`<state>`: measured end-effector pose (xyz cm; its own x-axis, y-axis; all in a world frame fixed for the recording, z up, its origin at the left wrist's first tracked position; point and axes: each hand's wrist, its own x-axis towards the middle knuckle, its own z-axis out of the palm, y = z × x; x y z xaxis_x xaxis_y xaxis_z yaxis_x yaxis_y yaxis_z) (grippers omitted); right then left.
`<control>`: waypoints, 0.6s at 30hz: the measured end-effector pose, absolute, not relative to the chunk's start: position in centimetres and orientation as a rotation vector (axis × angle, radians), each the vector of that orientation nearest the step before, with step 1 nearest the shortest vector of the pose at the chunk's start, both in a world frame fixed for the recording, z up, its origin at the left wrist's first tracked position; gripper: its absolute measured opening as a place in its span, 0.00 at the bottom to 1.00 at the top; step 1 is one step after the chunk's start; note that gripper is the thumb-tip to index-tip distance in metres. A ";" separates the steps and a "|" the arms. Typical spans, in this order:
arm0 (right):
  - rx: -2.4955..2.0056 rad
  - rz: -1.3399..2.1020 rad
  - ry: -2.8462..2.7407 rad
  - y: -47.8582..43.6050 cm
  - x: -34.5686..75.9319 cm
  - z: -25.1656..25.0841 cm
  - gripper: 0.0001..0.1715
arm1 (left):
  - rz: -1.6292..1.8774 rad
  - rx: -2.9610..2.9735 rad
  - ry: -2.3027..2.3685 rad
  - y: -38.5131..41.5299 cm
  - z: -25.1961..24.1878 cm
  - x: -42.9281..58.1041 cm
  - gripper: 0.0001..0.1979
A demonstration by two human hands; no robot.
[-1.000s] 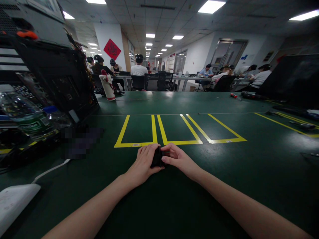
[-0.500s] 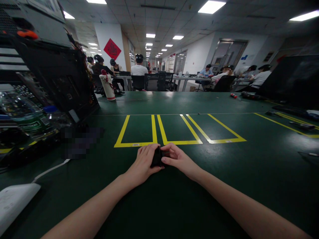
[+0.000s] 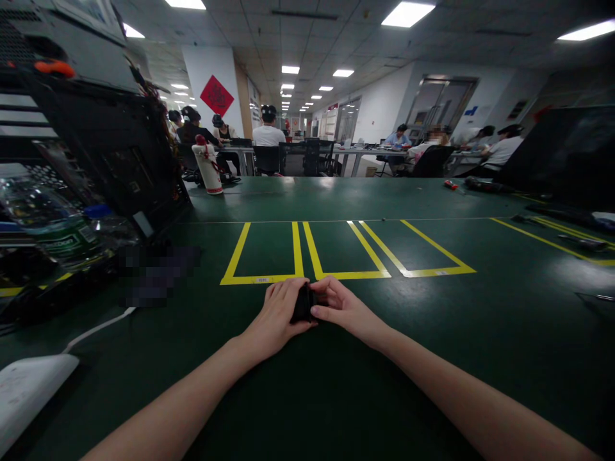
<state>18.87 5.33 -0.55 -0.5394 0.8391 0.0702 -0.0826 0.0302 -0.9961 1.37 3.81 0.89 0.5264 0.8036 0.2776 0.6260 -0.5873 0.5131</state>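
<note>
Black object (image 3: pixel 302 307), small and boxy, mostly covered by fingers and so not identifiable; near the middle of the view, resting on the green tabletop (image 3: pixel 298 403) or just above it, impossible to tell which. On its 9 o'clock side, left hand (image 3: pixel 273 314) wrapped over, fingers across the top and thumb along the near side, clamped on it. On its 3 o'clock side, right hand (image 3: pixel 346 309), thumb and curled fingers set at the edge; pinched or merely touching, impossible to tell. Just beyond, yellow tape outlines (image 3: pixel 355 275) at 11, 1 and 2 o'clock. Farther off, white cylinder (image 3: pixel 210 169) towards 11 and red-handled tool (image 3: pixel 450 185) at 2; white device (image 3: pixel 36 390) between 8 and 9. Compared with a second ago, next to no change: same hold, same spot. Probably, then, steadying or a tiny fingertip adjustment rather than a carry, with no visible progress.
</note>
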 end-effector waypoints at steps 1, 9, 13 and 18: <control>-0.812 1.589 -1.580 5.3 18.8 -0.6 0.17 | 0.706 2.420 1.181 3.8 0.9 1.4 0.26; -0.902 1.569 -1.615 5.3 18.9 -0.3 0.16 | 0.706 2.409 1.176 3.7 1.0 1.3 0.26; -0.804 1.627 -1.612 5.4 19.0 -0.2 0.19 | 0.710 2.417 1.176 3.7 0.9 1.2 0.26; -0.812 1.613 -1.585 5.4 18.9 -0.3 0.16 | 0.710 2.419 1.173 3.7 1.0 1.2 0.26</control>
<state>18.90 5.37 -0.32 -0.5408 0.8397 0.0493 -0.0638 0.0175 -0.9978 1.25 3.71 0.99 0.5292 0.8006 0.2811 0.6203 -0.5911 0.5157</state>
